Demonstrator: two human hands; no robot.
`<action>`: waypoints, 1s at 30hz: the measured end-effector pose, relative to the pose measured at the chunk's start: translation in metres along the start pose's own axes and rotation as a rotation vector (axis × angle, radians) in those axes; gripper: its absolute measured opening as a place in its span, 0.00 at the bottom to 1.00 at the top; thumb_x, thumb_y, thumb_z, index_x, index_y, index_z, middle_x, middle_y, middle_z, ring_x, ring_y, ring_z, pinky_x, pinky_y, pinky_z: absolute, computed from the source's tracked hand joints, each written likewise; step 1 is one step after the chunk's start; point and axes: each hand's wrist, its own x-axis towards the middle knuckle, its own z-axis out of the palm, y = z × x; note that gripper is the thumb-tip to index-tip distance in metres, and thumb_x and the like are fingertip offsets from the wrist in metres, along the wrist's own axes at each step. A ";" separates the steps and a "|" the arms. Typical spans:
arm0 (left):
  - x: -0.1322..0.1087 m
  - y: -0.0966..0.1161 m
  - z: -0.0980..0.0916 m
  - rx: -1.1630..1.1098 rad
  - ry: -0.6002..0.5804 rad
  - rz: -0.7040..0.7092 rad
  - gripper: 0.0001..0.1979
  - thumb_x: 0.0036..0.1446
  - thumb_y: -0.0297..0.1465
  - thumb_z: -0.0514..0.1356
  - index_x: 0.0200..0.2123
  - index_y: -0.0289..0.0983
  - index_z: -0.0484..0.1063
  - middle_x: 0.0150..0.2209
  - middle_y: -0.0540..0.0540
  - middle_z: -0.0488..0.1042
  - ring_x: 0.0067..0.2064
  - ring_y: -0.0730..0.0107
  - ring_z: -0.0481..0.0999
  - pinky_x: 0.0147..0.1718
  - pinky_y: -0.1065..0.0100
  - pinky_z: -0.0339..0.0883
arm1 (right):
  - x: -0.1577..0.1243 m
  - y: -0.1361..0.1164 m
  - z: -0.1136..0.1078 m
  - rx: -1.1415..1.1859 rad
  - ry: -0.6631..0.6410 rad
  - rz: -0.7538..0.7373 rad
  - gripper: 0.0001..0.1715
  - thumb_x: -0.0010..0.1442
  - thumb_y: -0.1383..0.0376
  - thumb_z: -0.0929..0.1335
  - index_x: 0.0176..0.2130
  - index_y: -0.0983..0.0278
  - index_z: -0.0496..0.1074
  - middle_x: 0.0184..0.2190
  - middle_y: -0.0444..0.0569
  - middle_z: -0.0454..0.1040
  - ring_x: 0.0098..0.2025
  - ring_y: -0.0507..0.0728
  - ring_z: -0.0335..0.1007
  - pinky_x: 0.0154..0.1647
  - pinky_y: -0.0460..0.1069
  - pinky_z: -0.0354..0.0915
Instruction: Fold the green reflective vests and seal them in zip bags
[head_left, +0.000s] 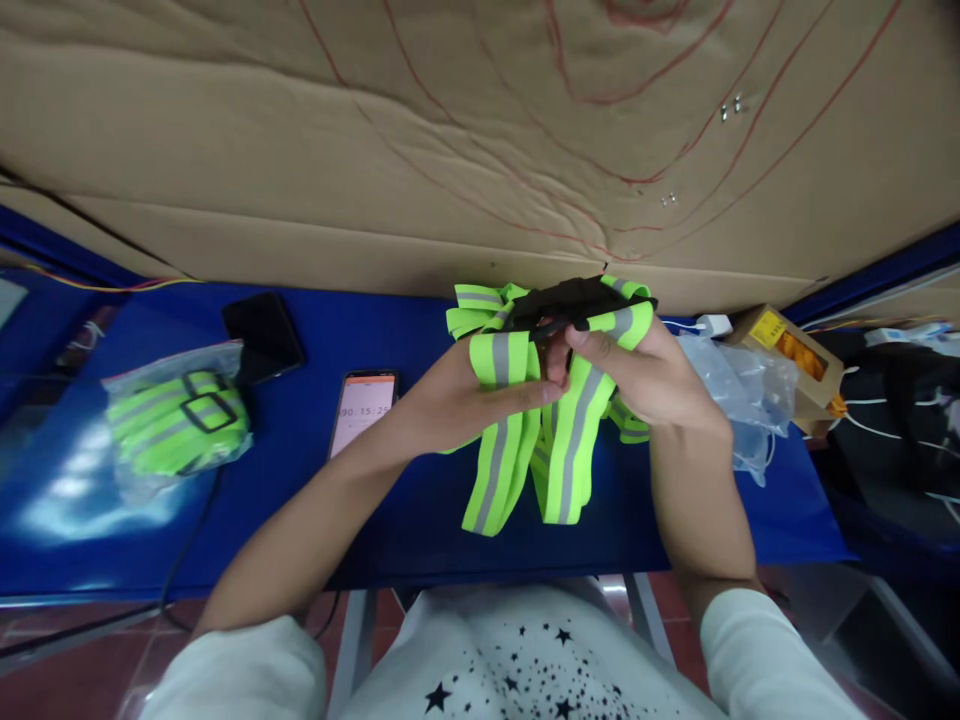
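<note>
Reflective straps (574, 440) in yellow-green are hanging from both hands over the table (289, 435), with the far side of the bundle being partly hidden behind the fingers and the dark, hard-to-read black section (574, 297). The left hand (484, 408) is keeping a partly curled grip on the bundle, while the right hand (637, 375) is pinching it near the black section, several fingertips being out of sight. The left forearm is covering the lower end of the lit phone (366, 405).
</note>
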 end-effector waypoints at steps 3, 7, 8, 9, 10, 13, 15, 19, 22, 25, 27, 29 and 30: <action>-0.004 0.007 -0.004 0.047 -0.031 0.063 0.12 0.68 0.39 0.61 0.42 0.38 0.80 0.44 0.44 0.82 0.46 0.60 0.81 0.51 0.60 0.75 | -0.001 0.001 0.001 0.035 -0.034 -0.016 0.19 0.69 0.50 0.69 0.35 0.61 0.77 0.30 0.45 0.77 0.31 0.53 0.74 0.38 0.51 0.76; -0.008 0.011 -0.014 0.186 0.079 0.084 0.11 0.68 0.37 0.62 0.46 0.39 0.81 0.44 0.45 0.83 0.50 0.57 0.81 0.57 0.59 0.72 | -0.005 0.005 -0.001 -0.030 0.005 -0.028 0.18 0.66 0.48 0.71 0.44 0.58 0.80 0.42 0.46 0.80 0.46 0.58 0.79 0.54 0.56 0.76; -0.008 0.010 -0.016 0.199 0.086 0.098 0.12 0.68 0.36 0.61 0.48 0.39 0.81 0.46 0.45 0.83 0.53 0.56 0.80 0.60 0.58 0.70 | -0.006 0.004 -0.001 -0.092 0.018 -0.026 0.19 0.66 0.47 0.70 0.47 0.57 0.80 0.45 0.46 0.81 0.51 0.59 0.78 0.58 0.57 0.74; -0.007 0.008 -0.016 0.203 0.078 0.109 0.12 0.68 0.36 0.61 0.50 0.39 0.81 0.48 0.45 0.83 0.56 0.55 0.79 0.62 0.56 0.68 | -0.007 0.004 -0.001 -0.165 0.023 -0.028 0.21 0.67 0.47 0.69 0.50 0.56 0.79 0.48 0.47 0.81 0.56 0.60 0.76 0.62 0.58 0.72; -0.006 0.007 -0.016 0.200 0.062 0.115 0.13 0.69 0.36 0.60 0.51 0.40 0.80 0.48 0.45 0.83 0.58 0.55 0.78 0.65 0.55 0.66 | -0.007 0.003 0.000 -0.243 0.024 -0.030 0.21 0.69 0.47 0.67 0.53 0.55 0.78 0.51 0.47 0.80 0.60 0.60 0.74 0.65 0.59 0.70; -0.001 0.001 -0.013 0.148 0.017 0.101 0.13 0.65 0.38 0.65 0.50 0.41 0.81 0.49 0.45 0.83 0.60 0.55 0.76 0.68 0.54 0.63 | -0.004 0.001 0.005 -0.473 0.062 -0.056 0.22 0.72 0.52 0.65 0.60 0.54 0.73 0.58 0.48 0.76 0.71 0.59 0.61 0.73 0.60 0.59; 0.002 -0.004 -0.009 0.061 0.021 0.082 0.16 0.58 0.39 0.71 0.48 0.41 0.82 0.51 0.45 0.82 0.61 0.53 0.76 0.66 0.54 0.66 | 0.000 0.002 0.007 -0.570 0.097 -0.082 0.22 0.72 0.55 0.64 0.61 0.54 0.73 0.62 0.48 0.73 0.74 0.59 0.55 0.76 0.60 0.54; 0.007 -0.016 -0.001 -0.108 0.063 -0.025 0.21 0.55 0.40 0.72 0.51 0.39 0.80 0.52 0.43 0.82 0.59 0.52 0.78 0.62 0.54 0.70 | 0.005 0.005 0.001 -0.562 0.068 -0.086 0.26 0.68 0.54 0.69 0.62 0.58 0.72 0.65 0.50 0.71 0.69 0.63 0.64 0.72 0.62 0.60; 0.009 -0.024 0.002 -0.168 0.054 -0.090 0.22 0.57 0.40 0.71 0.53 0.39 0.79 0.56 0.42 0.80 0.62 0.52 0.75 0.63 0.54 0.69 | 0.002 -0.003 -0.008 -0.585 0.122 -0.116 0.41 0.62 0.53 0.75 0.69 0.55 0.64 0.70 0.52 0.63 0.64 0.63 0.70 0.67 0.60 0.66; 0.009 -0.030 0.006 -0.157 0.013 -0.102 0.22 0.57 0.39 0.71 0.53 0.39 0.78 0.55 0.42 0.80 0.60 0.52 0.76 0.61 0.55 0.70 | -0.004 -0.013 -0.010 -0.706 0.036 -0.182 0.33 0.63 0.54 0.75 0.64 0.56 0.70 0.66 0.52 0.70 0.62 0.63 0.72 0.65 0.57 0.67; 0.008 -0.033 0.007 -0.137 -0.026 -0.122 0.19 0.56 0.38 0.71 0.49 0.38 0.78 0.49 0.44 0.81 0.53 0.54 0.80 0.55 0.56 0.74 | -0.005 -0.015 -0.006 -0.782 0.009 -0.163 0.18 0.68 0.53 0.71 0.53 0.58 0.79 0.52 0.50 0.80 0.53 0.62 0.77 0.58 0.56 0.70; 0.006 -0.034 0.008 -0.143 -0.070 -0.157 0.16 0.55 0.38 0.72 0.44 0.37 0.78 0.43 0.45 0.82 0.47 0.57 0.81 0.48 0.58 0.77 | -0.003 -0.013 -0.002 -0.802 0.106 -0.106 0.17 0.70 0.53 0.68 0.40 0.61 0.82 0.35 0.47 0.82 0.38 0.58 0.78 0.46 0.53 0.71; 0.005 -0.034 0.008 -0.157 -0.098 -0.185 0.16 0.54 0.38 0.72 0.43 0.37 0.78 0.41 0.46 0.82 0.45 0.57 0.82 0.46 0.59 0.77 | -0.001 -0.011 0.000 -0.792 0.181 -0.078 0.20 0.70 0.52 0.68 0.36 0.61 0.80 0.29 0.46 0.79 0.32 0.56 0.75 0.41 0.52 0.70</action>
